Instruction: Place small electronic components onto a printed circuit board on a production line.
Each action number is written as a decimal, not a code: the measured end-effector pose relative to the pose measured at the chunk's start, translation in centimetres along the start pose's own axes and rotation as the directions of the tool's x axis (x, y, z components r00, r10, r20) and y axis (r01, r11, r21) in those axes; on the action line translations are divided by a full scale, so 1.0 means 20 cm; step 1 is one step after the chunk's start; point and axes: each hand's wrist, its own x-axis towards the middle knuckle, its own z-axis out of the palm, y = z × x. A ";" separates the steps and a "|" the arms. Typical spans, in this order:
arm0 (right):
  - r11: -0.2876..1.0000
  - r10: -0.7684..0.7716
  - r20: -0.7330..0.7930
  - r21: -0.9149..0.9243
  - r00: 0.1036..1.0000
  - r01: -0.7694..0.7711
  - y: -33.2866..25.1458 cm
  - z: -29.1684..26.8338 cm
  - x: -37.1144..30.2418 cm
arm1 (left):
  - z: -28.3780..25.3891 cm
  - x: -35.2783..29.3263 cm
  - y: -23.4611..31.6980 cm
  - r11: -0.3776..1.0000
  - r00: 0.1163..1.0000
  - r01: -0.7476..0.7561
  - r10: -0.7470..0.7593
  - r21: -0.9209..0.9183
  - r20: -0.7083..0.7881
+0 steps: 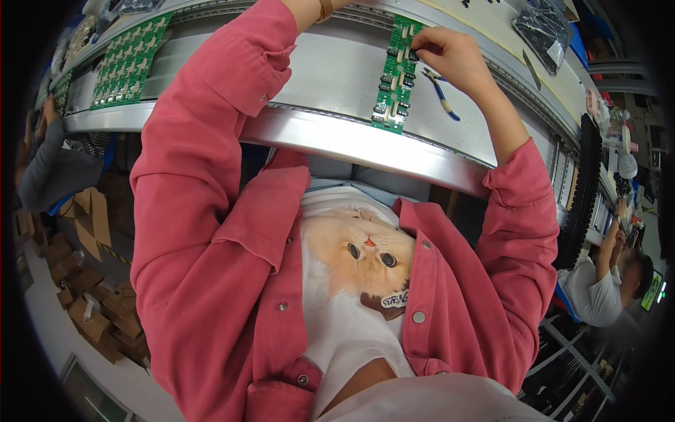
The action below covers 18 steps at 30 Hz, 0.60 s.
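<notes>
My right hand (451,58) reaches over the upper right edge of a long green circuit board (388,84). Its thumb and fingers are pinched together at a black part there; whatever lies between the fingertips is too small to make out. Black and pale parts stand in rows along this board. Beside the hand, on the pale work surface (316,74), lies a pair of cutting pliers (443,95) with blue and yellow handles. My left forearm runs up past the top edge; a brown band (325,10) shows at the wrist, and the fingers are out of the picture.
Another green board panel (131,62) lies to the left on the line. A metal rail (337,133) borders the near side. A dark plastic bag (543,35) sits at the far right. Cardboard boxes (98,309) are piled at lower left. People work at both sides.
</notes>
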 end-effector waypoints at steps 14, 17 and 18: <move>0.999 -0.042 -0.031 0.020 0.999 0.043 0.03 -0.07 0.05 | -0.06 -0.17 0.19 0.999 0.965 -0.002 0.013 -0.040 0.263; 0.990 -0.040 -0.006 0.133 0.999 0.040 0.03 -0.07 0.05 | -0.07 -0.20 0.24 0.997 0.933 0.046 -0.022 -0.057 0.358; 0.991 -0.045 0.009 0.127 0.999 0.043 0.02 -0.06 0.05 | -0.08 -0.22 0.26 0.997 0.919 0.050 -0.025 -0.052 0.393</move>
